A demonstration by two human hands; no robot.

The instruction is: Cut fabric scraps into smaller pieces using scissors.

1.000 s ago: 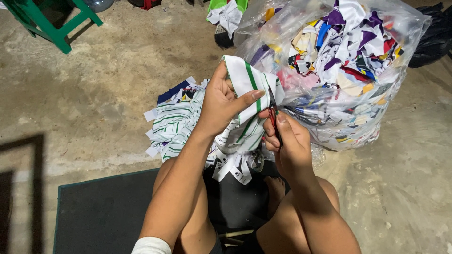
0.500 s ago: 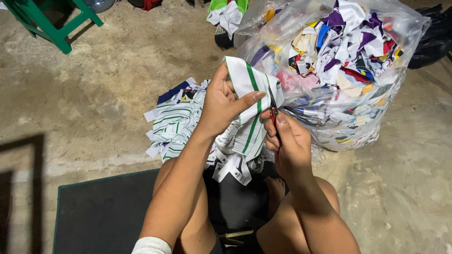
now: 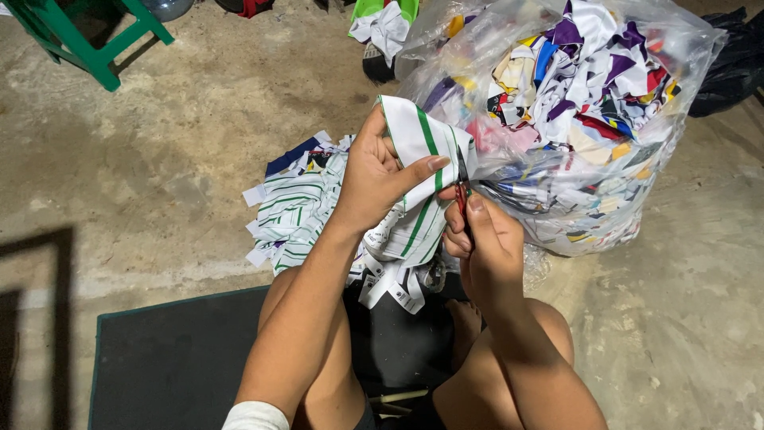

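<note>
Behind, a big clear plastic bag (image 3: 589, 119) stuffed with colourful fabric scraps sits on the concrete floor (image 3: 159, 159), with a heap of white green-striped cloth pieces (image 3: 298, 211) nearer the knees. Held up between both hands, the white fabric strip with green stripes (image 3: 422, 151) looks light, soft and floppy, best pinched near its edge. The left hand (image 3: 374, 179) grips it, thumb across the front; the right hand (image 3: 485, 247) closes around small red-handled scissors (image 3: 461, 195) touching the strip's right edge.
</note>
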